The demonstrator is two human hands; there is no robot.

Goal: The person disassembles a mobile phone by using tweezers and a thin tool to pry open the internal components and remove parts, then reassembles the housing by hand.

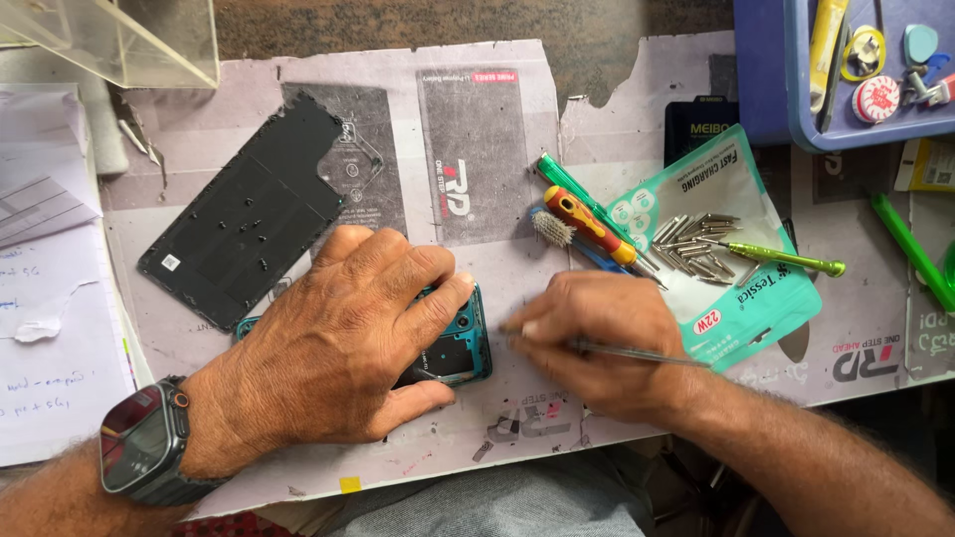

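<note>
The left hand (343, 338) lies flat and spread over an opened phone (460, 338), pressing it onto the desk (517, 259) near its front edge. Only the phone's right end shows past the fingers: a teal frame around dark inner parts, with small round fittings at the corner. The right hand (597, 343) sits just beside it, fingers pressed together and pinching a thin metal tool (637, 353), its tip pointed toward the phone's edge. Above the left hand lies the black back cover (249, 214), inner side up. Farther right, a red-and-yellow screwdriver (589, 224) rests beside a teal packet (736, 249) that carries a heap of screwdriver bits (691, 244).
</note>
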